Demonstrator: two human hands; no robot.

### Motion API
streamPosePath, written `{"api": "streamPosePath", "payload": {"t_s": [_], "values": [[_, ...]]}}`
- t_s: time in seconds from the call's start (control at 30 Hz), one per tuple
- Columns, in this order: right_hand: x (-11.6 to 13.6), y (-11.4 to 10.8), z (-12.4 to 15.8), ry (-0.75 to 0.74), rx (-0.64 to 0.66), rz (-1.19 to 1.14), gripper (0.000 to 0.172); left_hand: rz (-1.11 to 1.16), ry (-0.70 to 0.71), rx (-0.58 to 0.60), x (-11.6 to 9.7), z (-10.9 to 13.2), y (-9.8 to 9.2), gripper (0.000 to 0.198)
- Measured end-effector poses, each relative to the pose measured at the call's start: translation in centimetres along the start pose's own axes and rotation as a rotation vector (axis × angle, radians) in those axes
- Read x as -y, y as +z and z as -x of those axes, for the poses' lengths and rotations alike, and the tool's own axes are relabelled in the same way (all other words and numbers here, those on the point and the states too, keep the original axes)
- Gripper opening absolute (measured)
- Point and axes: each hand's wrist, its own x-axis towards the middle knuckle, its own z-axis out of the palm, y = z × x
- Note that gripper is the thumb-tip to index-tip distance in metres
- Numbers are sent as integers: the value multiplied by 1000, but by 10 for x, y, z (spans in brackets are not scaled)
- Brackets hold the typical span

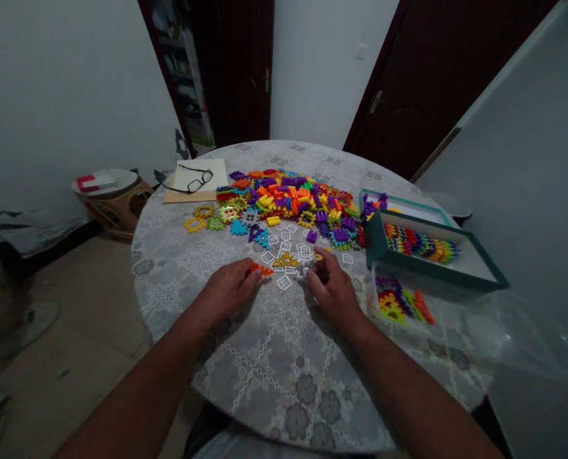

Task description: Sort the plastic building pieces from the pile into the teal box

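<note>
My left hand (231,285) is closed, its thumb and fingers pinching an orange interlocking plastic building piece (263,269) just above the table. Curled but with thumb and index finger apart, my right hand (335,290) hovers over small white window-like lattice pieces (284,282); I make out nothing held in it. A small yellow bit lies by its index fingertip. Between the two hands sits a yellow toothed piece (286,259), among the scattered white lattices. Beyond them rises a big heap of colourful building pieces (288,197) in purple, orange, yellow, blue and red.
A round table (264,382) has a patterned grey cloth. At right stand a green-edged box (436,271) with rows of colourful pieces and a clear plastic tub (420,324) with more. Black-framed glasses (195,185) rest on a pale board (219,171) at back left.
</note>
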Motion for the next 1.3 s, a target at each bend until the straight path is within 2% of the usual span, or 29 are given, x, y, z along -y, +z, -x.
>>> {"api": "streamPosePath", "payload": {"t_s": [0.13, 0.27, 0.37, 0.47, 0.63, 0.7, 0.83, 0.97, 1.07, 1.17, 1.23, 1.3], "values": [[-3, 2, 0, 11, 22, -5, 37, 99, 31, -1, -13, -14, 1, 36], [-6, 4, -1, 201, 5, -228, 28, 267, 92, 39, -15, -20, 6, 31], [-4, 8, -3, 345, -23, -467, 34, 361, 235, 97, -8, -17, 14, 24], [-1, 12, -3, 385, -13, -574, 40, 349, 325, 88, 0, -11, 23, 19], [3, 16, 3, 222, 124, -453, 22, 266, 297, 0, 6, -6, 29, 9], [4, 17, 6, 146, 186, -379, 17, 228, 305, -11, 6, -6, 31, 13], [5, 17, 9, 73, 264, -271, 13, 154, 399, -57, 8, -9, 34, 31], [5, 15, 9, -61, 307, -166, 15, 146, 414, -87, 14, -11, 33, 21], [6, 15, 8, -216, 289, -19, 19, 153, 479, -59, 16, -12, 31, 14], [4, 16, 6, -348, 270, 72, 20, 171, 527, -70, 17, -14, 31, 16], [-1, 16, 2, -408, 192, 117, 23, 179, 513, -75, 17, -15, 32, 19], [-9, 14, -5, -419, 55, 213, 27, 177, 476, -57, 17, -15, 33, 22]]}}
